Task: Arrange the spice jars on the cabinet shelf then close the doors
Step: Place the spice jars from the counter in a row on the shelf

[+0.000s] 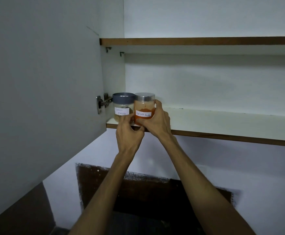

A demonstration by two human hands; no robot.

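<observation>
A clear glass jar of orange-red powder with a brushed silver lid (144, 108) stands upright at the front left of the lower white cabinet shelf with a brown edge strip (223, 123). Its white paper label carries handwriting that reads as red chilli powder. The person's right hand (157, 122) wraps it from the right side, fingers curled around the glass and the thumb pressed low on the front. The left hand (129, 133) reaches up from below, its fingertips (129, 118) bunched and touching the jar's lower left edge, just where it meets its neighbour. That neighbour, a clear jar of pale brownish spice with a grey plastic lid (122, 106), stands upright immediately to the left, touching or nearly touching the first; its label reads garam masala. Beyond it a metal hinge (102, 103) joins the open white cabinet door (45, 73) to the cabinet side. A second white shelf (197, 41) runs above.
</observation>
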